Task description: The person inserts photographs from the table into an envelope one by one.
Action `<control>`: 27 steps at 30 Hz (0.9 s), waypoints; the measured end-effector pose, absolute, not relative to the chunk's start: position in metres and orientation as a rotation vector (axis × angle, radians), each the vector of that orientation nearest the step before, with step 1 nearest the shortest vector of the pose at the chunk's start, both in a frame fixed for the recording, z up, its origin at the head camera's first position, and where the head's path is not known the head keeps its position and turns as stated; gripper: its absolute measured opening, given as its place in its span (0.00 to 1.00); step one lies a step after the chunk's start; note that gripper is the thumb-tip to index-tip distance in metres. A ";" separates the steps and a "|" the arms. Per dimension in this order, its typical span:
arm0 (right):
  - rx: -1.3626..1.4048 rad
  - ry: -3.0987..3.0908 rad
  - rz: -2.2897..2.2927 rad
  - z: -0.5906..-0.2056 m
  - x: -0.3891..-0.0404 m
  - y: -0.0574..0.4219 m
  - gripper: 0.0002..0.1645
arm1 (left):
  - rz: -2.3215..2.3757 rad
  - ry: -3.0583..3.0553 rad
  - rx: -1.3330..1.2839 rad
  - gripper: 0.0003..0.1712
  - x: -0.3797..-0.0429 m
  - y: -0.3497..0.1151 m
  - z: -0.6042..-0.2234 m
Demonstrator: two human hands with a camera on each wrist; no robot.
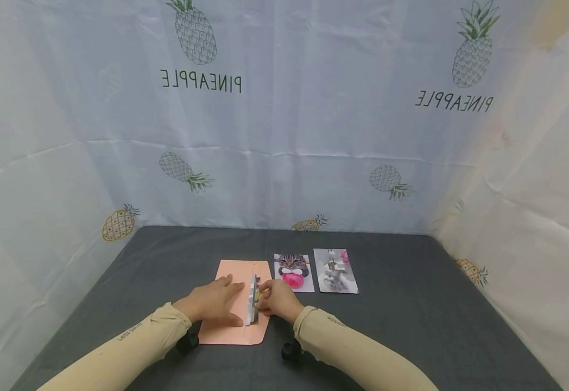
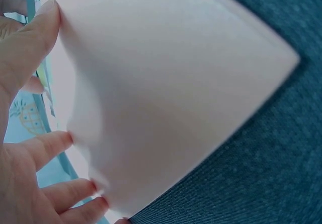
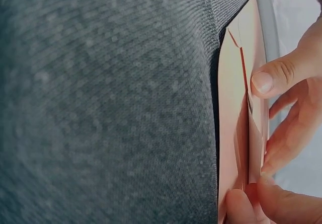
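Observation:
A salmon-pink paper envelope lies on the dark table, and a narrow strip of photo cards shows at its slit. My left hand rests on the envelope with fingers spread and the thumb near the slit; the left wrist view shows its fingertips pressing the pale paper. At the slit's right side, my right hand pinches the photo cards with bent fingers. In the right wrist view, its thumb and fingers meet at the lower end of the slit. Most of the cards' faces are hidden.
A cat photo lies just right of the envelope, beyond my right hand. Beside it is a second, greyish photo. Pineapple-print cloth walls the dark table at the back and sides.

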State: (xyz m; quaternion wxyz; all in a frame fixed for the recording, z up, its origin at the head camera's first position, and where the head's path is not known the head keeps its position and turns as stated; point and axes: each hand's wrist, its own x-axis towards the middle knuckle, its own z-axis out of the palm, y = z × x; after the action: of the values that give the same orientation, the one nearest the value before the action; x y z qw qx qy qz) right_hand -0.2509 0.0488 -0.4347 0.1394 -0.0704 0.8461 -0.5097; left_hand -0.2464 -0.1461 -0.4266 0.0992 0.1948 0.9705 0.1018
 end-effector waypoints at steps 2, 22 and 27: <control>-0.205 2.446 -1.475 -0.435 -0.252 0.048 0.18 | 0.301 2.868 0.581 0.53 -0.247 -0.146 -0.425; -0.223 2.468 -1.462 -0.437 -0.252 0.047 0.19 | 0.320 2.863 0.579 0.54 -0.244 -0.146 -0.424; -0.208 2.484 -1.448 -0.437 -0.253 0.046 0.20 | 0.315 2.862 0.597 0.54 -0.245 -0.147 -0.425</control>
State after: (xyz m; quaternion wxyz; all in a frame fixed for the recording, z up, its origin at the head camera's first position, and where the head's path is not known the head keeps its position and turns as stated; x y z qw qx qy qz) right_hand -0.2528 0.0465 -0.4368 0.1289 -0.0716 0.8545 -0.4981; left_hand -0.2451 -0.1470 -0.4246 0.1005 0.2019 0.9684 0.1067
